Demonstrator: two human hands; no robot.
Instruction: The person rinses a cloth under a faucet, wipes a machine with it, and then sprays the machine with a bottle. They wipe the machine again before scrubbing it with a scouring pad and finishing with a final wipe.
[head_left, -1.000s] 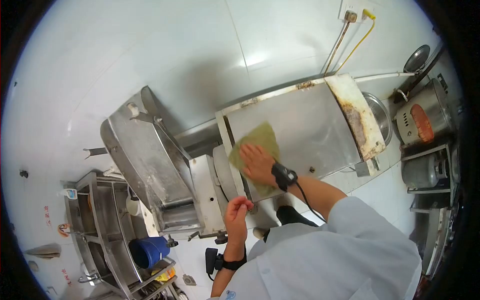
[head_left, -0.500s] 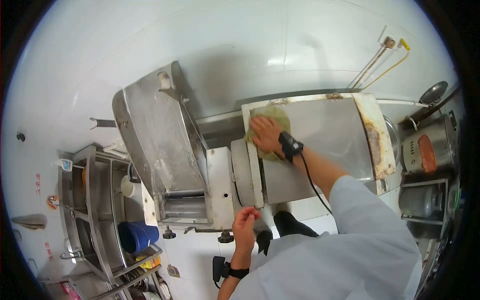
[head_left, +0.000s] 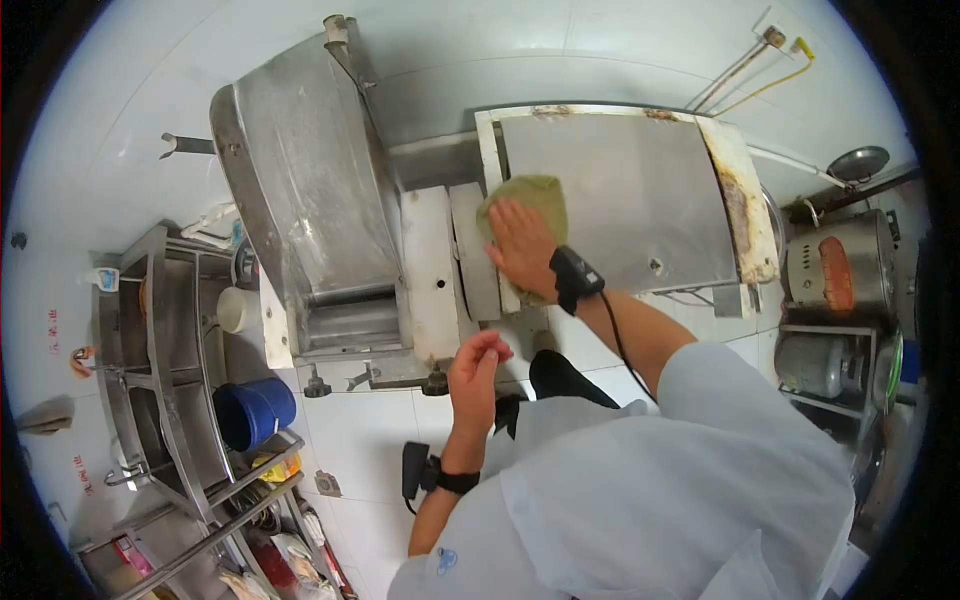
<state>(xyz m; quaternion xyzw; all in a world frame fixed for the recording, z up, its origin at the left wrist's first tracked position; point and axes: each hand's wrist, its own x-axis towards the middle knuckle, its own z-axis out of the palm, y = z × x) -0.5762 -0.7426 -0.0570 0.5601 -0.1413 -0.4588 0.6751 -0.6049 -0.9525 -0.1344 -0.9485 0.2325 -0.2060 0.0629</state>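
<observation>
My right hand point(head_left: 522, 250) lies over a green cloth point(head_left: 540, 195), holding it against the left edge of a flat metal panel point(head_left: 630, 190) with a worn white frame. Its fingers are fairly straight, and the palm hides part of the cloth. Low in front of the machine, my left hand point(head_left: 476, 375) is closed, thumb against curled fingers, with nothing visible in it. The nearest parts are a white housing point(head_left: 430, 270) and a black knob point(head_left: 435, 382). Left of the housing rises a slanted metal chute point(head_left: 310, 180) above a metal roller point(head_left: 352, 322).
A blue bucket point(head_left: 262, 412) stands beside a metal rack point(head_left: 180, 340) at left. A large steel pot point(head_left: 870, 270) and a gas cylinder point(head_left: 812, 362) are at right. Rust marks the frame's right side point(head_left: 742, 200). A yellow hose point(head_left: 770, 90) hangs by the wall.
The view has shifted, so the machine sits higher in the picture. My right hand and the cloth have moved toward me along the panel's left edge. My left hand remains closed.
</observation>
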